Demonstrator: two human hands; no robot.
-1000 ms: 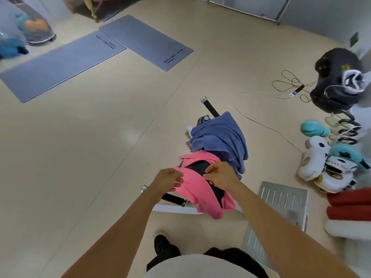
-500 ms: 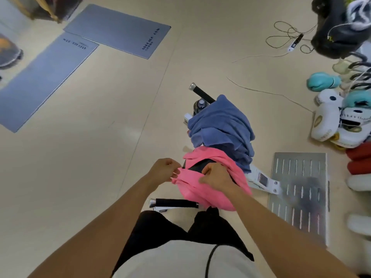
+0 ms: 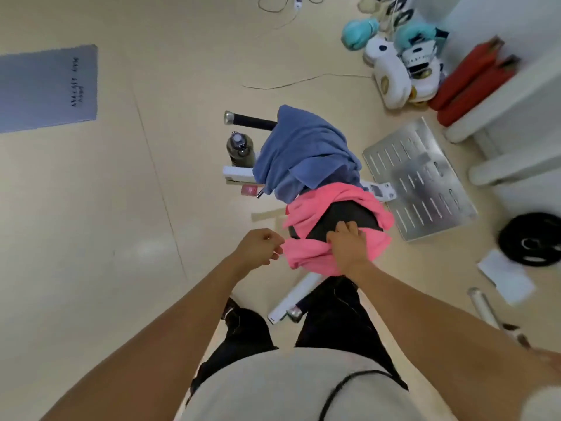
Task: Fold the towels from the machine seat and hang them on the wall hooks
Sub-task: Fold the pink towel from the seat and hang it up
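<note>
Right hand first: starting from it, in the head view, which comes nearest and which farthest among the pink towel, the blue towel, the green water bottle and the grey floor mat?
1. Pink towel: under the right hand, gripped.
2. Blue towel: just beyond, draped over the machine.
3. Green water bottle: at the blue towel's left edge.
4. Grey floor mat: far left on the floor.

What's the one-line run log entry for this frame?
phase: pickup | left hand: pinching pink towel edge | right hand: gripping pink towel on seat | blue towel: untouched
</note>
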